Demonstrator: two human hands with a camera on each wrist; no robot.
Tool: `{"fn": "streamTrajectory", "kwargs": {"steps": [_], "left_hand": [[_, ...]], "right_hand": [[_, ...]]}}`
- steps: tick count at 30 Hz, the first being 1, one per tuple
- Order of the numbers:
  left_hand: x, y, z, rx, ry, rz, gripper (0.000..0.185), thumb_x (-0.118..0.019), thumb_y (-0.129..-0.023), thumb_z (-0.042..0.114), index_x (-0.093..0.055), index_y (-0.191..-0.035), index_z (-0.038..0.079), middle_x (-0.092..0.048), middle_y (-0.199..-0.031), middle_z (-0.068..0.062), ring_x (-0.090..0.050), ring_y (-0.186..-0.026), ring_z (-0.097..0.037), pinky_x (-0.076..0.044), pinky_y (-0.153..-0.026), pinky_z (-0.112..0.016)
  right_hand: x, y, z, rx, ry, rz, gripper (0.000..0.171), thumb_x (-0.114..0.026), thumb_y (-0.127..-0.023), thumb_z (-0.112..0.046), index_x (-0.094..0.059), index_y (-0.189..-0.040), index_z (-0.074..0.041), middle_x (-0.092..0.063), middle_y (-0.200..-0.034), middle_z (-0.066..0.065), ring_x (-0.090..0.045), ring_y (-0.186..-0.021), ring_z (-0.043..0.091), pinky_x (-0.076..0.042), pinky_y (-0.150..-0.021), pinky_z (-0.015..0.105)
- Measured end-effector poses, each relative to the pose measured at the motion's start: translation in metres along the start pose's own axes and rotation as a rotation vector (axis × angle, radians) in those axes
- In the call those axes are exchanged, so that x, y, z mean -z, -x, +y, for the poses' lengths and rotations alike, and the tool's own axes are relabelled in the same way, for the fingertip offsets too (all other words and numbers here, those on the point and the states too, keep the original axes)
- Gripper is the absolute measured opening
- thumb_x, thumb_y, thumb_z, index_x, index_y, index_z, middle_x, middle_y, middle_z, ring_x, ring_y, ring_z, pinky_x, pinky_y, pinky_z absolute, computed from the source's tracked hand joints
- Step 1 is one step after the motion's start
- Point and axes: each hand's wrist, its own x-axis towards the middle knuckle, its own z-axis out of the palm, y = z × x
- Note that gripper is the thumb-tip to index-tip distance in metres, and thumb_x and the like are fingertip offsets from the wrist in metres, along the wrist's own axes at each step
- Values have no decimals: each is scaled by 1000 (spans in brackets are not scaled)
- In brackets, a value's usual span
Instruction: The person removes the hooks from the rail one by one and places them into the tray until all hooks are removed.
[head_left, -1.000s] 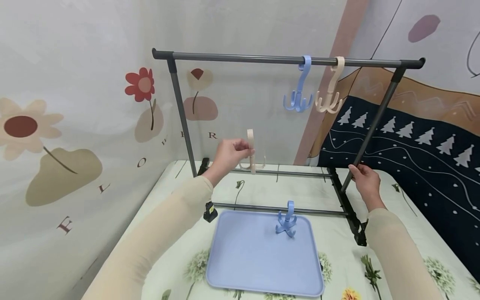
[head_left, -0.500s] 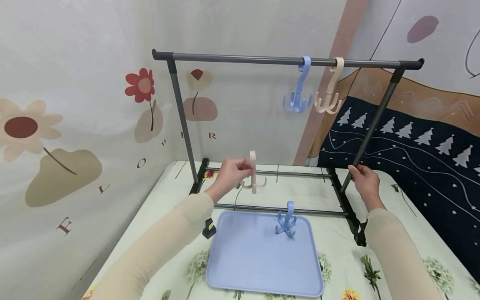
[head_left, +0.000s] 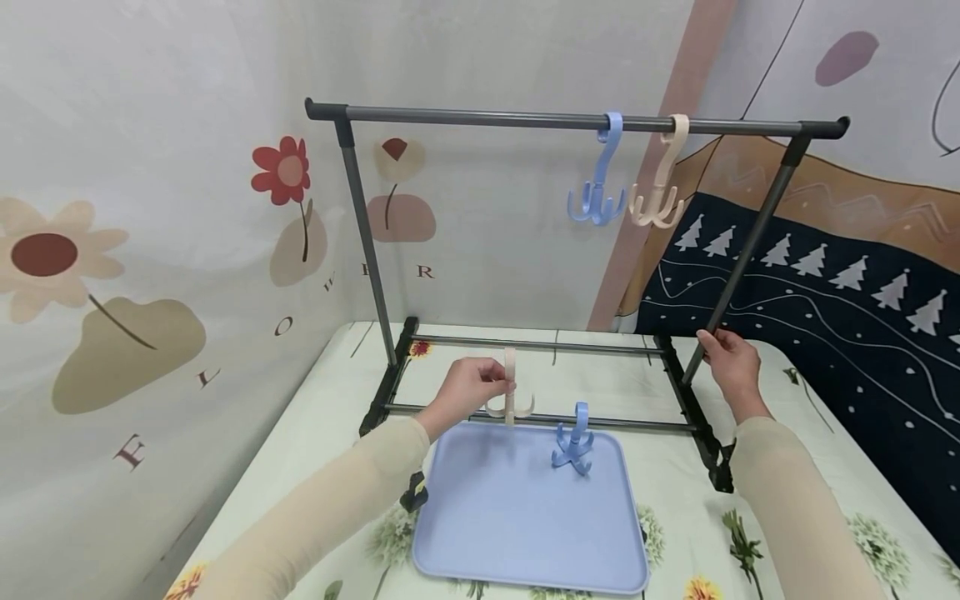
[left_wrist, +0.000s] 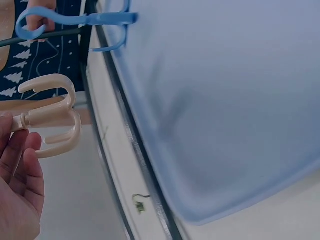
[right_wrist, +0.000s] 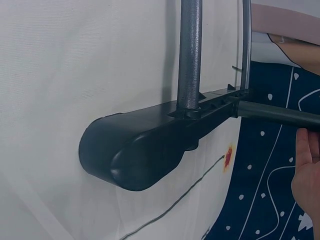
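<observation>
L hand (head_left: 467,392) hides beige hook (head_left: 510,398) stem.

A beige plastic multi-claw hook (head_left: 510,392) is held upright by its stem, claws downward, just above the far edge of the light-blue tray (head_left: 517,533).

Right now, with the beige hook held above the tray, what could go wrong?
The left hand pinches the beige hook only by its thin stem above the blue tray; it could slip and fall. Lowered carelessly, its prongs might knock the blue hook standing close by on the tray. The right hand grips the rack's upright; a tug could shake the two hooks hanging from the top bar.
</observation>
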Motion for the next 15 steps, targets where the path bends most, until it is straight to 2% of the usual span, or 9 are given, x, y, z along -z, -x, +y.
{"fn": "streamTrajectory", "kwargs": {"steps": [15], "left_hand": [[-20, 14, -21, -14, -39, -53, 6, -77, -87, 12, -75, -87, 7, -72, -83, 1, -67, -78, -11, -54, -73, -28]], "right_hand": [[0, -2, 2, -3, 6, -1, 61, -53, -99, -49, -54, -139, -4, -57, -129, 9, -58, -122, 24, -46, -101, 36]]}}
